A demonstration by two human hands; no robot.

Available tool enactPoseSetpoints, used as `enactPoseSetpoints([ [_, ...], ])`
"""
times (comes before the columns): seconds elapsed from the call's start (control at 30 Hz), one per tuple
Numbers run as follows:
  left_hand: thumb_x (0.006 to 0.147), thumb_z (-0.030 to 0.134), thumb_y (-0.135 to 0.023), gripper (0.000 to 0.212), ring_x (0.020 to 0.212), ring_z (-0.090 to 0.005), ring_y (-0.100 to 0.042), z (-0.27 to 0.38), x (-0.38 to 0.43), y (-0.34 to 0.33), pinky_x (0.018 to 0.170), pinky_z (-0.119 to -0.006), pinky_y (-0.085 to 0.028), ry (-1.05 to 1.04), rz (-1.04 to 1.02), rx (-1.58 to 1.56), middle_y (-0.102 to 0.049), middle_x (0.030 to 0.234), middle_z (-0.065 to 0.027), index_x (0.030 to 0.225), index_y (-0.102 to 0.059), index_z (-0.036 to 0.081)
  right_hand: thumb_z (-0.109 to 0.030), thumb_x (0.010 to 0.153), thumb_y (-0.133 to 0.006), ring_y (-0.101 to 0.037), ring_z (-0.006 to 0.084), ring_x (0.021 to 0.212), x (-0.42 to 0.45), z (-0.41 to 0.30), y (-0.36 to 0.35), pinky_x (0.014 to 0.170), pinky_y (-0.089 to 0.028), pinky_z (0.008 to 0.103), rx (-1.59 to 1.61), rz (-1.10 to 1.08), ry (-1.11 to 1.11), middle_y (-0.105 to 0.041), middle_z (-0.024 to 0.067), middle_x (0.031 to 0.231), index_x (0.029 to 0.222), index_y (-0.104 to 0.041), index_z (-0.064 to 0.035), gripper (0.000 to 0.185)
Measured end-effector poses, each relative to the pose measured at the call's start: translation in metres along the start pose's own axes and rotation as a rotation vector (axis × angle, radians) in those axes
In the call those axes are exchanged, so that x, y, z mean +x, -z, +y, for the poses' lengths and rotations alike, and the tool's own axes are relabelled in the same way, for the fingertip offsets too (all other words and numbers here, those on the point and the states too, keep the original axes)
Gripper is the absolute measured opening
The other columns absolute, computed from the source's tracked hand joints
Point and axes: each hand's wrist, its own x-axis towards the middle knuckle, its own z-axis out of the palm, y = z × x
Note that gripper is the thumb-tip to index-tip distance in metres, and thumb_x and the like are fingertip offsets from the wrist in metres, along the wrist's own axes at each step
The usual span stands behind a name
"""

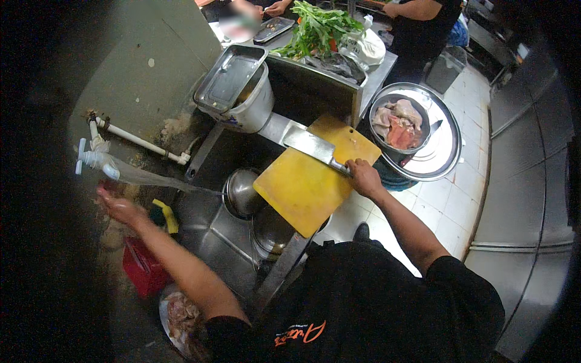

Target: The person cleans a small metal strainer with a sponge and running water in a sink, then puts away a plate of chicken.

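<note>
My right hand (364, 177) is closed around the handle of a metal cleaver (309, 144), whose broad blade lies flat over a yellow cutting board (313, 181). The board rests across the sink's edge. Water runs from a white plastic faucet (93, 159) towards a metal bowl (243, 193) in the sink (218, 245). Below the faucet, at the left, is my left hand (119, 208), apart from the stream, holding nothing that I can see; its fingers are blurred. A yellow and dark green scrubbing sponge (169, 217) lies beside the left forearm.
Raw meat fills a pan (399, 125) on a round metal tray (447, 149), with a knife. A metal tray (231, 77) tops a white bucket (254, 109). Leafy greens (317, 27) lie behind. A red container (143, 267) and a meat plate (174, 322) are lower left. Other people stand beyond.
</note>
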Motion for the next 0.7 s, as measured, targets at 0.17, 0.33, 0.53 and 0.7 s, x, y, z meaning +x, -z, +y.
enactPoseSetpoints([
  [0.17, 0.082, 0.046, -0.035, 0.045, 0.075, -0.017, -0.041, -0.081, -0.116, 0.013, 0.074, -0.03, -0.037, 0.332, -0.023, -0.054, -0.039, 0.077, -0.0058, 0.091, -0.042, 0.003, -0.015, 0.068, -0.057, -0.054, 0.0326, 0.068, -0.017, 0.018, 0.043, 0.06, -0.044, 0.0374, 0.47, -0.131, -0.007, -0.053, 0.0126, 0.077, 0.095, -0.049, -0.0085, 0.029],
  [0.33, 0.081, 0.037, -0.038, 0.042, 0.083, -0.0247, -0.051, -0.127, -0.196, 0.026, 0.072, -0.033, -0.042, 0.847, -0.213, -0.204, -0.052, 0.096, -0.0138, 0.104, -0.044, 0.002, -0.008, 0.067, -0.051, -0.045, 0.0078, 0.051, -0.076, 0.056, 0.058, 0.044, -0.037, 0.0214, 1.097, -0.246, -0.342, -0.05, 0.0014, 0.07, 0.093, -0.048, -0.0057, 0.027],
  [0.53, 0.078, 0.019, -0.042, 0.039, 0.094, -0.0291, -0.049, -0.155, -0.171, 0.014, 0.076, -0.037, -0.043, 1.1, -0.286, -0.324, -0.046, 0.11, -0.0167, 0.112, -0.038, 0.0, -0.009, 0.07, -0.051, -0.042, 0.0064, 0.043, -0.11, 0.08, 0.048, 0.033, -0.033, 0.0195, 1.293, -0.203, -0.444, -0.041, 0.0004, 0.062, 0.099, -0.044, -0.005, 0.03],
  [0.7, 0.081, 0.015, -0.039, 0.029, 0.084, -0.0268, -0.053, -0.192, -0.115, 0.008, 0.072, -0.032, -0.047, 1.079, -0.182, -0.417, -0.051, 0.099, -0.0162, 0.101, -0.045, -0.006, -0.01, 0.069, -0.057, -0.046, 0.0099, 0.062, -0.116, 0.073, 0.048, 0.056, -0.039, 0.0235, 1.018, -0.041, -0.41, -0.048, 0.0026, 0.078, 0.096, -0.047, -0.0027, 0.029],
])
